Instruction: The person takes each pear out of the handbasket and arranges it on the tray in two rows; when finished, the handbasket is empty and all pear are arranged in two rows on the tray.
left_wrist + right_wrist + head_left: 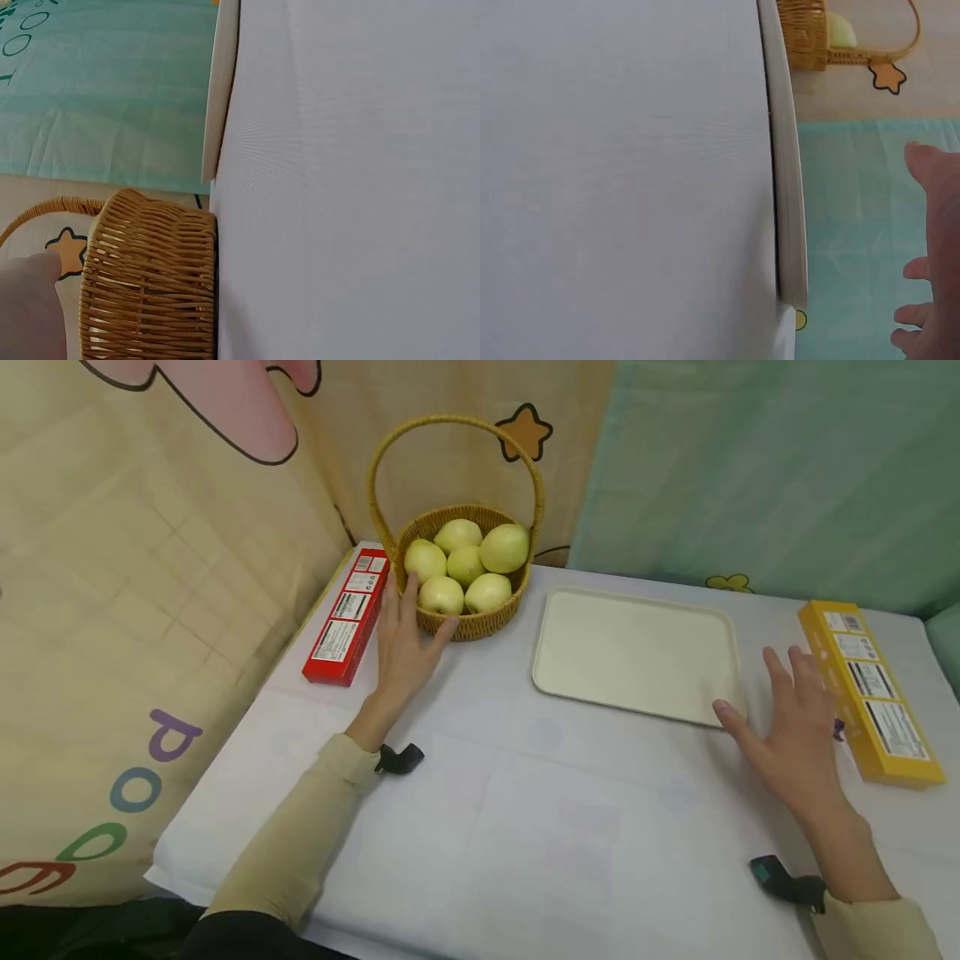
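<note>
A wicker basket (480,625) with a tall hoop handle stands at the back of the table, holding several pale green-yellow apples (505,548). My left hand (406,647) is at the basket's front left side, fingers extended and thumb spread; whether it touches the wicker I cannot tell. In the left wrist view, part of that hand (31,307) shows beside the basket (150,277). A cream rectangular tray (637,652) lies right of the basket. Over the table near the tray's front right corner, my right hand (798,743) hovers with fingers spread, holding nothing.
A red box (347,618) lies left of the basket, close to my left hand. Beyond my right hand lies a yellow box (873,693), with a small purple item (838,729) by its edge. White cloth (525,827) covers the table; curtains (750,460) hang behind.
</note>
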Demonstrator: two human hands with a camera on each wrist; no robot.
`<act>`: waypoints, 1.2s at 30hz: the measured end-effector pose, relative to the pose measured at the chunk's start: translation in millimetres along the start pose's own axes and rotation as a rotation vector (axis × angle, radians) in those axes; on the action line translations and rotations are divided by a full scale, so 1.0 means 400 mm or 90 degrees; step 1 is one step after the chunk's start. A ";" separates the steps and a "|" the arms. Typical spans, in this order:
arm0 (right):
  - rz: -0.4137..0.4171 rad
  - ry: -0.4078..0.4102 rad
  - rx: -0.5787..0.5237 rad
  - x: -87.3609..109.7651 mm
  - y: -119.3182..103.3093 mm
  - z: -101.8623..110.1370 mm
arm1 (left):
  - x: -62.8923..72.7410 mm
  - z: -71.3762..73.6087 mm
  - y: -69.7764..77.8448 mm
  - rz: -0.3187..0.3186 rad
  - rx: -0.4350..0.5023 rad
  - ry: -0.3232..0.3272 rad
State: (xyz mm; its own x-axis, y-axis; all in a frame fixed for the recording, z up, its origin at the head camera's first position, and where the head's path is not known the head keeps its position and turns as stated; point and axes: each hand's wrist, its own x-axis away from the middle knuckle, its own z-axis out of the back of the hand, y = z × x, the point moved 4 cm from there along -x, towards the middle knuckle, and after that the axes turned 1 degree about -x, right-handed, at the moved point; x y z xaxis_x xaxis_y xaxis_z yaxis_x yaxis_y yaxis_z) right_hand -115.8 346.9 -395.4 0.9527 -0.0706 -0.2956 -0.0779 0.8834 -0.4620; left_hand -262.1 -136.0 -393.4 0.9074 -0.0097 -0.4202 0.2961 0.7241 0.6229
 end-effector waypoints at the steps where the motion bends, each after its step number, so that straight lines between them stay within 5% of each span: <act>1: -0.001 -0.007 0.001 -0.007 -0.004 -0.003 | -0.004 -0.005 0.001 0.003 0.006 0.005; 10: 0.090 -0.022 -0.042 -0.109 -0.106 -0.036 | 0.001 -0.029 -0.021 0.083 0.052 0.001; 21: 0.200 -0.014 -0.113 -0.256 -0.324 -0.117 | -0.014 -0.047 -0.030 0.094 0.110 0.000; 36: 0.156 -0.037 -0.225 -0.383 -0.498 -0.209 | -0.011 -0.075 -0.023 0.086 0.139 0.003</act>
State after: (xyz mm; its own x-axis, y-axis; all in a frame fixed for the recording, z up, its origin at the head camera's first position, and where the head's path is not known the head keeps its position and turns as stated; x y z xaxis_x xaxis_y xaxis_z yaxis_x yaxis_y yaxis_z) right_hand -270.7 143.1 -328.3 0.9073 0.1568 -0.3903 -0.3909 0.6565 -0.6451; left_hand -277.8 -122.1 -417.2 0.9419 0.0805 -0.3262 0.2304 0.5520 0.8014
